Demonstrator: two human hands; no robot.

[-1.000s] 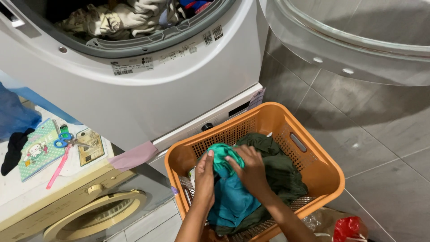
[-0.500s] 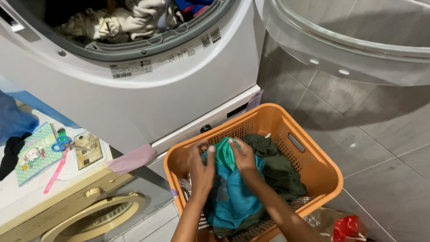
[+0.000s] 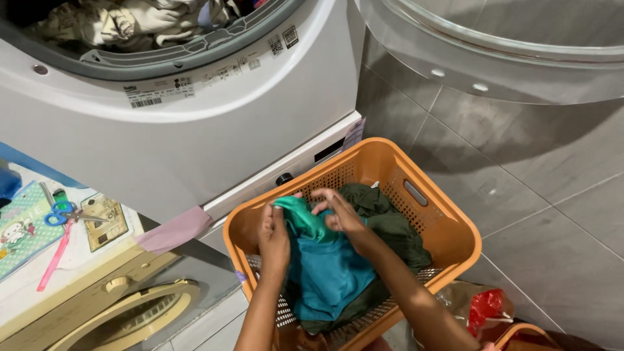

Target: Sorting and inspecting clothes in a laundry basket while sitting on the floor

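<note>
Both my hands are inside an orange laundry basket on the floor. My left hand grips the left side of a teal-green garment. My right hand pinches the same garment near its top edge, fingers partly spread. A dark green garment lies under and to the right of it in the basket. Above the basket stands a white front-loading washing machine with its door swung open to the right and light-coloured clothes in the drum.
A second appliance sits at the lower left, with scissors, a pink stick and small cards on top. A red and clear plastic bag lies beside the basket's near right corner. Grey floor tiles stretch to the right.
My hands have lifted and gathered the teal-green garment a little higher in the basket. The view has shifted slightly.
</note>
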